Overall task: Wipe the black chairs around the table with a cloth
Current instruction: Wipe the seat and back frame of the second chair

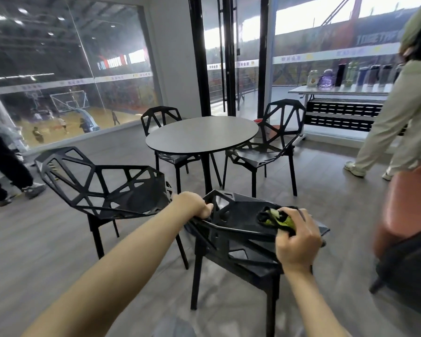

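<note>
Fingers, right hand (299, 242): curled round a bunched green-and-black cloth (281, 218), pressing it to the top rail of the nearest chair (241, 229).
Fingers, left hand (195, 206): wrapped over the left end of the same rail, steadying the chair.
Nearest chair: seen from behind, its back toward the onlooker, seat facing the round table (202, 135).
Risk, snagging: the back is an open lattice of angular holes; a loose fold of cloth could probably catch on an edge and pull free of the grip.
Risk, tipping: a hard push along the rail could rock the chair if the left hand lets go.
Left chair (102, 186): just beside the nearest one, apart from the table, not being touched.
Far chairs (265, 147): two more stand at the table's far side, beyond reach from here.
Risk, passers-by: one person (387, 113) walks near the right, another at the far left; a chair dragged outward might cross their path.
</note>
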